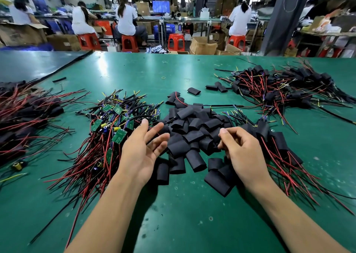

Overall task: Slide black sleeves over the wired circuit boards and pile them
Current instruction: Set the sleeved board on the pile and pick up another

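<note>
Fingers (154, 131) of the left hand (140, 156) are spread wide and fairly straight, palm turned up and inward, holding nothing; their tips hang over the left edge of the heap of black sleeves (192, 133). The fingers (234, 137) of the right hand (244, 152) are curled in toward the thumb at the right side of the same heap. Whether they pinch a sleeve or only touch one cannot be told, since the tips are turned away.

The heap of loose sleeves lies in the middle of the green surface (183, 204), between the two hands. A few stray sleeves (194, 91) lie apart just beyond it. Just to the left of the heap is a tangle of bare circuit boards (115, 131), small green cards with red, black and yellow wires fanning toward the near edge. Just right of the right hand lies a pile of sleeved boards (269, 135), their red and black wires trailing toward the person. A larger pile of sleeved boards (285, 87) sits farther back on the right, and another dark bundle (25, 114) lies at the far left.

Beyond the surface, people in white tops sit on red stools (176, 41) at benches, among cardboard boxes (204, 45).
</note>
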A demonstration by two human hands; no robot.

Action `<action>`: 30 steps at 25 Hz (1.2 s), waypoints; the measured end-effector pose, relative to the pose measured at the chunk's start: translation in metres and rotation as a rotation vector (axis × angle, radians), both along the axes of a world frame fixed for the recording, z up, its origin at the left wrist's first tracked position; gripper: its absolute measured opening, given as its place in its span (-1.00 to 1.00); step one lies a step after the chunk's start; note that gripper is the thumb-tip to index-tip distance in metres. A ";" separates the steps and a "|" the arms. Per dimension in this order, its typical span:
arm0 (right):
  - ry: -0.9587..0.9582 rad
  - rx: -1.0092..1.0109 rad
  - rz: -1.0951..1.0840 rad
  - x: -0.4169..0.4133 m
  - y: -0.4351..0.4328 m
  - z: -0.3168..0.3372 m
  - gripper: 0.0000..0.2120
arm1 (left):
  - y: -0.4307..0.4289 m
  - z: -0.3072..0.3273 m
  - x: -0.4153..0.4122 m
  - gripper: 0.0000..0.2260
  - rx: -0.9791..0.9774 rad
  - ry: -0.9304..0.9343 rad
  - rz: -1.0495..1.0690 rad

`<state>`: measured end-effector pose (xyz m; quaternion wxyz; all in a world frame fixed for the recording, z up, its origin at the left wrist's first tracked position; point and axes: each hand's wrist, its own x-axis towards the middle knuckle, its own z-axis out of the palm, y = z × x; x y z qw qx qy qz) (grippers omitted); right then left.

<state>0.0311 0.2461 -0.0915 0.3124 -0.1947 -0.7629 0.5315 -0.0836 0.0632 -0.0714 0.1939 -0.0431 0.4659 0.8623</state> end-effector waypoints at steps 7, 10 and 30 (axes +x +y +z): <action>0.005 0.067 0.124 -0.001 -0.010 -0.004 -0.81 | -0.006 -0.002 -0.008 -0.79 0.276 -0.205 0.008; 0.022 0.018 0.134 0.000 -0.007 -0.004 -0.79 | -0.002 -0.002 -0.005 -0.75 0.215 -0.186 0.016; -0.087 0.283 0.145 0.000 -0.019 -0.009 -0.85 | 0.020 0.005 0.038 -0.66 -0.004 -0.034 -0.216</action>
